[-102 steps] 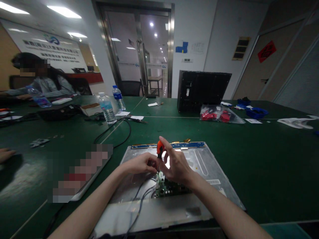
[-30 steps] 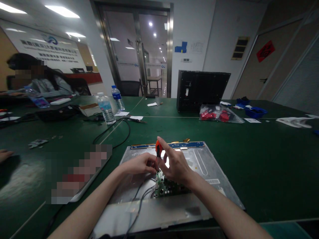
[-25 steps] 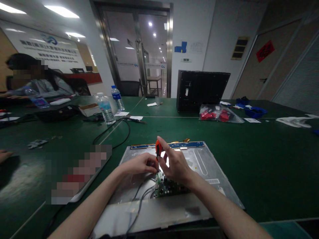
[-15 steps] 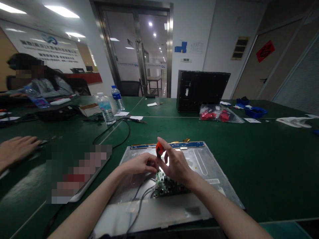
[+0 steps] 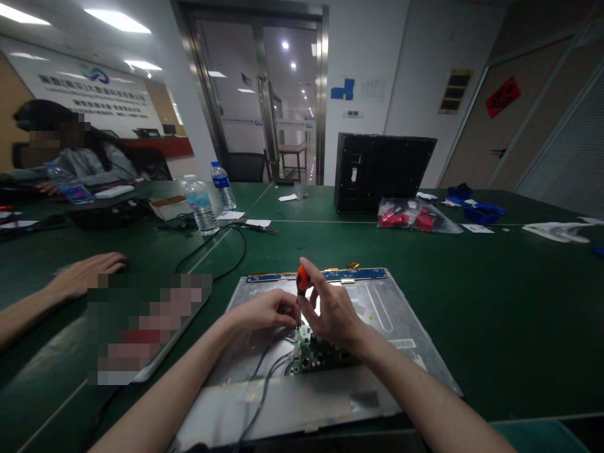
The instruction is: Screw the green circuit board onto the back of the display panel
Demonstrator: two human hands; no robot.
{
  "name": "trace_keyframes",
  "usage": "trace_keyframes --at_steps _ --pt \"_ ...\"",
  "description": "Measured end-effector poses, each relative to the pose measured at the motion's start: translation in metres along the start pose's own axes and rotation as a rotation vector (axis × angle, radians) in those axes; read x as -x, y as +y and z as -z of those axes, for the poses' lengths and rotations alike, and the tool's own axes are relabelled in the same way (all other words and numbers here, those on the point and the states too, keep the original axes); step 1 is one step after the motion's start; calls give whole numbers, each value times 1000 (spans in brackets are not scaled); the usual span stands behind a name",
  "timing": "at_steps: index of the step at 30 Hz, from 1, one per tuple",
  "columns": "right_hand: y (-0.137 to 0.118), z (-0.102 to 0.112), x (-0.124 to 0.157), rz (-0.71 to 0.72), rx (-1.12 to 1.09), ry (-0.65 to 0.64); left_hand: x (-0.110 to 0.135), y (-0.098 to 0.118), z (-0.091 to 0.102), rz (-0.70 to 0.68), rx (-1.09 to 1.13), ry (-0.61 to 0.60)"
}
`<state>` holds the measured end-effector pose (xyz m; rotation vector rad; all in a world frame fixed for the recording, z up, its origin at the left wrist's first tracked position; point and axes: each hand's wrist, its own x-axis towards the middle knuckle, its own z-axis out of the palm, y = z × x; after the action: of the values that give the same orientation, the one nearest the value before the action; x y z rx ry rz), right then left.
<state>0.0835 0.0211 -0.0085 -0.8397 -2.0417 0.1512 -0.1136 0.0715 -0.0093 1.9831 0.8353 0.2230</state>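
Note:
My right hand holds a small screwdriver with an orange and black handle. The index finger presses on top of the handle, and the shaft points down at the left edge of a green circuit board. Curled close around the tip is my left hand, its fingers pinched; whether they grip the shaft or something small is hidden. The board sits on the metal back of a flat display panel. Dark cables run from the board's left side towards me.
Left of the panel lies a blurred-out flat device, with another person's hand beyond it. Water bottles stand farther back. A black monitor housing and a plastic bag with red parts are at the back right.
The other person's hand has moved right, towards the blurred device. The screwdriver handle has turned slightly in my right hand; my left hand has stayed in place.

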Motion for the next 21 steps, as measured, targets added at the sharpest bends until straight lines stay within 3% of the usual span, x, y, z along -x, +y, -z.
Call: trace_keyframes --at_steps 9,16,21 --pt "-1 -1 -2 50 16 63 0 2 -1 -11 20 25" --pt "-4 4 -1 13 -12 -18 -1 2 0 -22 3 -6" --pt "-4 3 -1 19 -2 6 -2 2 1 -18 4 -13"
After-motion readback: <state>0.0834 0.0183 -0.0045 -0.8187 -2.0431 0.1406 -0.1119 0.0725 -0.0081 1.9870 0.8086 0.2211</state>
